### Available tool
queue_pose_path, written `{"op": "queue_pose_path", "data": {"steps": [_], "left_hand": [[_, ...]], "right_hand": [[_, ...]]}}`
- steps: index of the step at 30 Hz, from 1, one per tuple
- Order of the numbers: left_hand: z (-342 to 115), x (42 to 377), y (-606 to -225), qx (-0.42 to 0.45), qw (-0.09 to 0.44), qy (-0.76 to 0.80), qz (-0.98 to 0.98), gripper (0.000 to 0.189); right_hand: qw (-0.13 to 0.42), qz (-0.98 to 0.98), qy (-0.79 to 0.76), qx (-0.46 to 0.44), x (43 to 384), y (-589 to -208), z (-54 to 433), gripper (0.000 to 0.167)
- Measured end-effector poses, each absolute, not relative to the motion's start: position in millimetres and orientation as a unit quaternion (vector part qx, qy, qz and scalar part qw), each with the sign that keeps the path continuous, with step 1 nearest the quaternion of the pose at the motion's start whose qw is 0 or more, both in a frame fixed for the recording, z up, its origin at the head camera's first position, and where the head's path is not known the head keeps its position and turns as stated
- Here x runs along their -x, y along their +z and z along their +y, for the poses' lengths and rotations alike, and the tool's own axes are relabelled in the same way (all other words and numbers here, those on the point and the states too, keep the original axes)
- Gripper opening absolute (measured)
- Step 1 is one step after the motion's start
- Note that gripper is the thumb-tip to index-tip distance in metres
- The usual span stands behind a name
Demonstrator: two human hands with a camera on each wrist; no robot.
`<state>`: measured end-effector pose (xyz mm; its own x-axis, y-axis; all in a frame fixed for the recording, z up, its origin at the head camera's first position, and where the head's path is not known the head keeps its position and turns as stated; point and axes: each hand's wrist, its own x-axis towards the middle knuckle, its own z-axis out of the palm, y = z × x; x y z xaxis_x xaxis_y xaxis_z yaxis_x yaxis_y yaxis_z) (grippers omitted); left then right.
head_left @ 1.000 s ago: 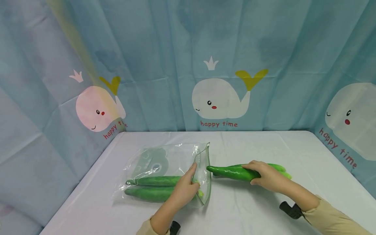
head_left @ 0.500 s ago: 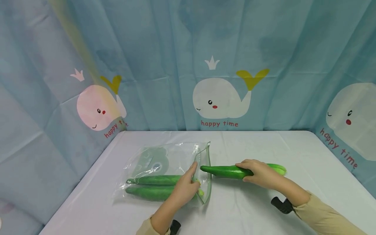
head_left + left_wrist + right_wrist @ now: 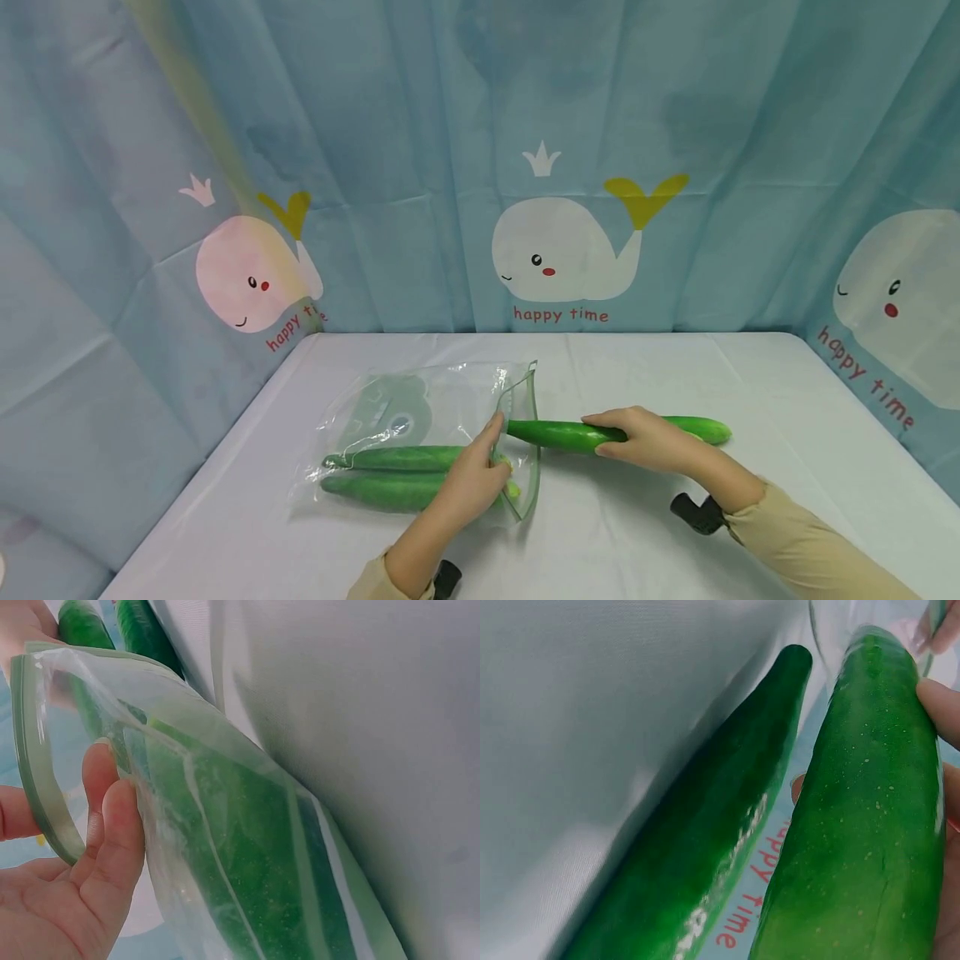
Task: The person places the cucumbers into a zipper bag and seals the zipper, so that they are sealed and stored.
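A clear plastic bag [image 3: 457,392] with a green rim lies on its side, its mouth toward the right. Inside it are two cucumbers [image 3: 386,492], side by side. My left hand [image 3: 472,479] holds the bag at its mouth; the left wrist view shows the fingers [image 3: 120,840] bent at the green-edged opening. My right hand [image 3: 645,437] grips another cucumber [image 3: 862,810] around its middle, its narrow tip at the bag's mouth. Beside it a further cucumber [image 3: 705,817] lies on the table, largely hidden in the head view behind the held one and the hand.
A white cloth covers the table [image 3: 600,533]. Behind it hangs a blue curtain [image 3: 405,250] printed with whales. The bag bears a pale green printed patch [image 3: 390,408]. Black wrist devices [image 3: 697,512] sit at both wrists.
My right hand has moved left with its cucumber, bringing the tip to the bag's mouth. The left hand and the bag have stayed nearly still.
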<state>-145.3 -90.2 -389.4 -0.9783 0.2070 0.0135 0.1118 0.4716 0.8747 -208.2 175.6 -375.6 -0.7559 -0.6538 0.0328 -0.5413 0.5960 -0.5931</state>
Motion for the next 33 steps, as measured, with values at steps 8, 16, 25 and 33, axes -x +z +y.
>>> {"op": "queue_pose_path", "data": {"steps": [8,16,25,33], "left_hand": [[-90,145,-389,-0.093,0.045,0.502,0.859,0.070],[-90,143,-387,-0.095,0.041,0.500,0.860,0.072],[-90,142,-386,-0.100,0.035,0.504,0.857,0.073],[-91,142,-387,-0.101,0.036,0.516,0.850,0.074]], "right_hand": [[0.103,0.889,-0.286,0.342,211,-377,169,0.047],[0.124,0.883,-0.276,0.358,213,-379,162,0.047],[0.137,0.870,-0.265,0.392,215,-384,158,0.042],[0.134,0.861,-0.226,0.436,215,-390,154,0.039]]}}
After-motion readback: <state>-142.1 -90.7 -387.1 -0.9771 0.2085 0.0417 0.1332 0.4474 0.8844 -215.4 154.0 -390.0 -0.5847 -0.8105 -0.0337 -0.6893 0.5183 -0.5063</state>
